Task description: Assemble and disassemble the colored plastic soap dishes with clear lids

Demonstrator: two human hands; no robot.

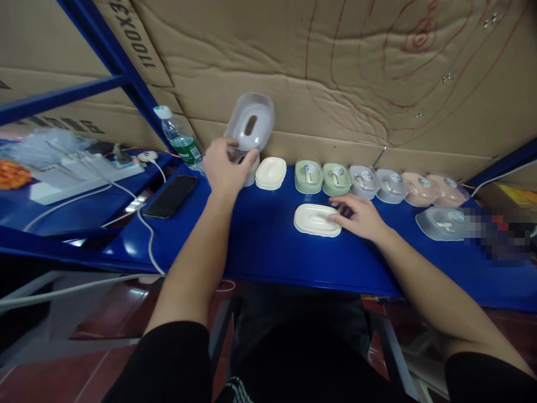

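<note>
My left hand grips a translucent plastic cover with an oval slot, tilted up at the back of the table. Below it, partly hidden by my fingers, stand more translucent pieces. A small stack of cream lids lies just right of that hand. On the table before me is a cream oval lid with a long hollow in its middle. My right hand has its thumb on the right end of this lid, fingers bent beside it.
Along the back stand green boxes, grey boxes and pink boxes with small spoons on top. A grey translucent cover lies at right. At left are a water bottle, a phone and a power strip with cables.
</note>
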